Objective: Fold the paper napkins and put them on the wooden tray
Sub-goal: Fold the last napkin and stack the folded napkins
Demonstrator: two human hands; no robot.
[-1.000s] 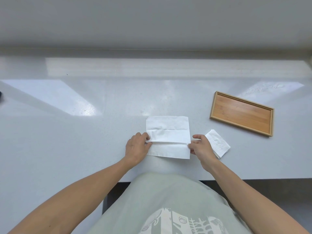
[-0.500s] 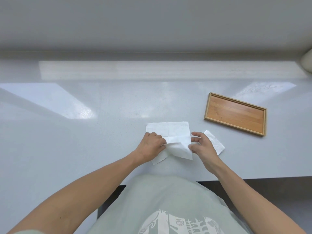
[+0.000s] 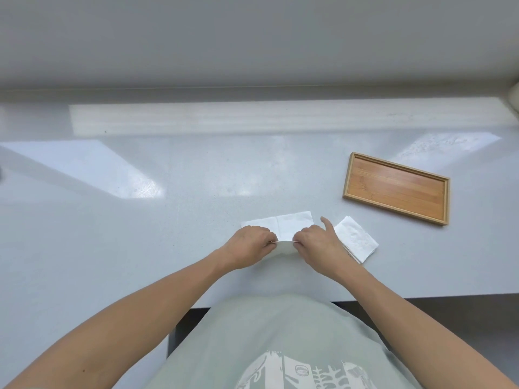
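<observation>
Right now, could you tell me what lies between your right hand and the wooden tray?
In the head view, a folded napkin lies between the right hand and wooden tray.

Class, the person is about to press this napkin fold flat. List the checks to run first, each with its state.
1. Left hand pinches the near edge of the napkin: ok.
2. Right hand pinches the same edge: ok.
3. Lifted edge lined up with the far edge: cannot tell.
4. Wooden tray free for napkins: ok.
5. Folded napkin already on the tray: not ok, it lies on the table.
</observation>
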